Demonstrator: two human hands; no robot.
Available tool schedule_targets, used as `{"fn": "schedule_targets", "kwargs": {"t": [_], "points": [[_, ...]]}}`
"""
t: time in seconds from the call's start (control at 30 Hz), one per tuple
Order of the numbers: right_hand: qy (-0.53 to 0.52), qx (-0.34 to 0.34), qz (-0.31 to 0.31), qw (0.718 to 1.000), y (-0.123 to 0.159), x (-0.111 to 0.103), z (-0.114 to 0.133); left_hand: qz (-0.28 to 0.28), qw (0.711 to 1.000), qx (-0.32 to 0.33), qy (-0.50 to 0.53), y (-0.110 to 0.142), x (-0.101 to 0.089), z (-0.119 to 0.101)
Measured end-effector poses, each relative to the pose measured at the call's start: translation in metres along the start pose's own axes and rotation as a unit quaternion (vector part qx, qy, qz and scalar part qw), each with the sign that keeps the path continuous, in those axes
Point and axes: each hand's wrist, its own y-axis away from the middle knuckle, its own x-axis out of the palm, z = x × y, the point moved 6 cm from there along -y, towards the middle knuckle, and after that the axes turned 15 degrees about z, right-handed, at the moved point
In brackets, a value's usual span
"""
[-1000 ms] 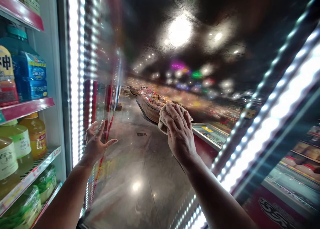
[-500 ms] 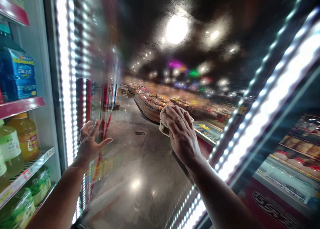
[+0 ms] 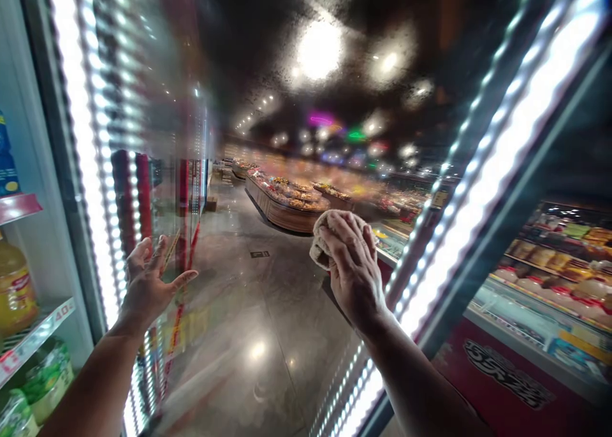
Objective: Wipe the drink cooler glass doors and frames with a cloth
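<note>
A glass door [image 3: 268, 335] with strips of bright lights along both sides stands in front of me. Through it a shop floor shows. My right hand [image 3: 356, 271] presses a folded beige cloth [image 3: 321, 246] against the glass, right of the middle, its fingers wrapped over the top. At the left, my left hand [image 3: 150, 284] has its fingers spread and nothing in it. It is near the lit left edge of the door; whether it touches the glass I cannot tell.
Shelves with a yellow drink bottle [image 3: 16, 284] and green packages [image 3: 45, 376] are close on the left. Beyond the glass stand a wood-sided produce island [image 3: 282, 211] and, at right, a chilled display case [image 3: 516, 316].
My view has turned a little to the right, so the shelves slide out at the left. My right hand and the cloth have shifted slightly down and right across the glass. My left hand stays spread.
</note>
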Motion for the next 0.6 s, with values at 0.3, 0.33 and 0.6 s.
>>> {"fn": "schedule_targets", "kwargs": {"t": [0.3,0.33,0.6], "points": [[0.023,0.065,-0.087,0.994,0.016,-0.020,-0.019,-0.015,0.999,0.022,-0.027,0.000,0.003,0.007],[0.027,0.082,-0.106,0.991,0.019,-0.021,-0.020,-0.017,0.999,0.025,-0.029,0.000,0.003,0.007],[0.053,0.096,-0.122,0.986,0.036,-0.023,-0.023,-0.008,0.998,0.048,-0.029,-0.001,0.004,0.009]]}}
